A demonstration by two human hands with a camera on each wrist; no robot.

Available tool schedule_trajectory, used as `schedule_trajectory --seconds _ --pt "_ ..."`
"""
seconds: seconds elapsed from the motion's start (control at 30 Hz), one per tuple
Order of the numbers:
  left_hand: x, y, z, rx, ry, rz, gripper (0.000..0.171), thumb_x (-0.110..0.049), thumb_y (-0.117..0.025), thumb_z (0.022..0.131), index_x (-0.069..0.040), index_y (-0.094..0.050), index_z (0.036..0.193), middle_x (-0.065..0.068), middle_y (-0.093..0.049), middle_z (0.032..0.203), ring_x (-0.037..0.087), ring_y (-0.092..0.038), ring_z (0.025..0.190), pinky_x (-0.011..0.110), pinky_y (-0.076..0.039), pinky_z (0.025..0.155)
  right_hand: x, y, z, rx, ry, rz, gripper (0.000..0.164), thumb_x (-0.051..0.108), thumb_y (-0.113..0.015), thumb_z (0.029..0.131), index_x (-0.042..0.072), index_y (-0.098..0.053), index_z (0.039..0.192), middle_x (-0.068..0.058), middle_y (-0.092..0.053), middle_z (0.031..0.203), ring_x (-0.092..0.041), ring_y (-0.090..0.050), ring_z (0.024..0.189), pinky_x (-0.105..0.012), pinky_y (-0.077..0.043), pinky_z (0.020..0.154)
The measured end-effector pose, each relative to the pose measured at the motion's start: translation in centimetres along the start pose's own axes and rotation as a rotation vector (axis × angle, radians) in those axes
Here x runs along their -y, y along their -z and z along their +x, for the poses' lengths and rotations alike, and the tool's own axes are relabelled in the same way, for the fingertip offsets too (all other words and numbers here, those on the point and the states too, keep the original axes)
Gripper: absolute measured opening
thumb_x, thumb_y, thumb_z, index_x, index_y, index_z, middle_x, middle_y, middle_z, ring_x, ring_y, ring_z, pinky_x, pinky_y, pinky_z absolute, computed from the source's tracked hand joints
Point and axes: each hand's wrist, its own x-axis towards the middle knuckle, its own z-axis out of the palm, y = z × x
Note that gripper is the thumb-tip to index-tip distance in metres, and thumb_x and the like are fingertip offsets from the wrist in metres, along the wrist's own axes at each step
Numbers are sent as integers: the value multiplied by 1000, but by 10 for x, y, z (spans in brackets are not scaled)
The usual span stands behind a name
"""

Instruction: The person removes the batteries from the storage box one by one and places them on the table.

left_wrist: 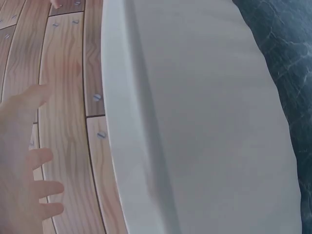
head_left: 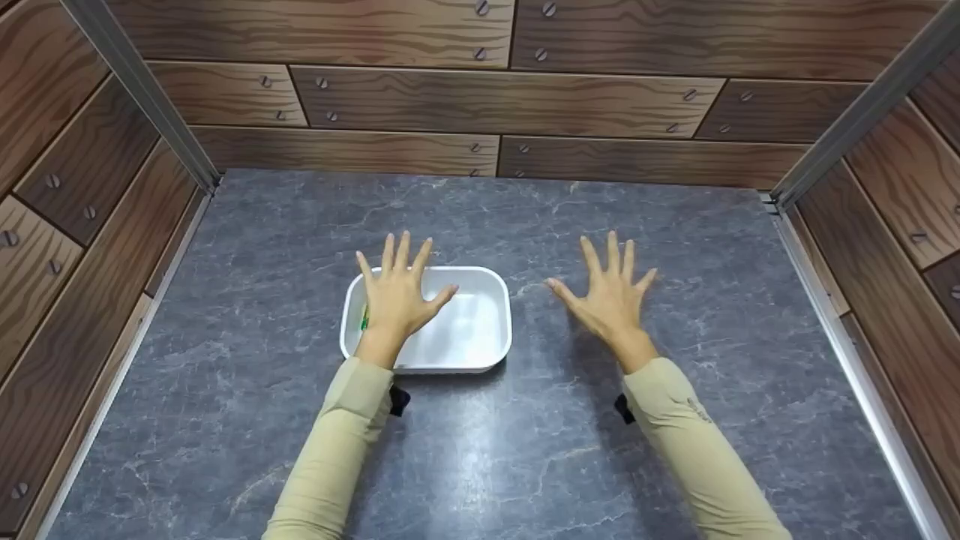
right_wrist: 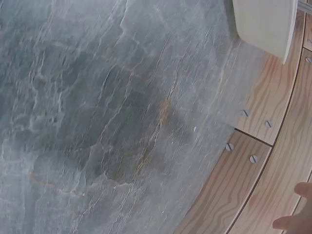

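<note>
A white rectangular basin point(head_left: 469, 322) with rounded corners stands on the grey marbled surface; its outer wall point(left_wrist: 209, 117) fills much of the left wrist view. Over its left part hovers my left hand point(head_left: 399, 300), fingers spread and holding nothing. Beside that wrist a small green item point(head_left: 365, 316) shows inside the basin, mostly hidden by the hand. My right hand point(head_left: 611, 300) is held in the air to the right of the basin, fingers spread wide, with nothing in it. Only some fingertips point(right_wrist: 287, 223) of it appear in the right wrist view.
Wood-patterned panels point(head_left: 510, 101) enclose the back and both sides of the marbled surface point(head_left: 540, 450). Metal posts point(head_left: 862, 105) rise at the back corners, and a metal strip point(head_left: 862, 390) runs along the right edge.
</note>
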Motion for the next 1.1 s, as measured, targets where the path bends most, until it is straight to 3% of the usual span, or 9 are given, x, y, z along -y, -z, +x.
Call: schedule_trajectory --seconds 0.13,0.27,0.5,0.7,0.9,1.1 --pt "5 5 -5 -20 17 -50 75 -67 -48 89 -27 -32 151 10 -32 159 32 -23 150 68 -9 116 5 0 -3 -9 11 33 85 67 -51 86 19 -27 153 -19 -14 162 -43 -10 150 -75 -11 110" --pt "13 7 -12 -63 41 -77 65 -59 -49 92 -23 -43 145 10 -44 152 32 -36 144 65 -19 116 11 -2 -6 -44 34 56 80 61 -54 88 15 -33 149 -20 -29 156 -42 -26 144 -70 -24 109" --pt "31 6 -30 -229 38 -144 47 -43 -60 91 -17 -60 130 11 -63 132 32 -58 124 56 -40 107 19 -4 -14 -88 75 114 68 48 -61 89 11 -42 143 -19 -48 142 -37 -44 132 -60 -39 101" --pt "47 0 -41 -338 43 -197 39 -35 -66 89 -14 -66 122 12 -69 119 33 -66 108 52 -49 96 21 -8 -20 -109 103 149 62 37 -66 88 6 -47 138 -21 -57 131 -39 -54 118 -54 -48 93" --pt "66 -5 -52 -358 84 -263 36 -32 -67 88 -15 -68 119 11 -69 117 33 -66 105 51 -51 87 28 -12 -27 -50 101 189 60 33 -66 88 6 -47 138 -18 -59 128 -37 -57 117 -52 -52 86" --pt "82 -8 -60 -333 133 -367 37 -32 -71 86 -14 -68 119 10 -67 122 35 -66 107 52 -51 85 39 -17 -34 -91 149 237 51 28 -70 85 5 -55 129 -16 -64 119 -35 -61 111 -50 -52 88"
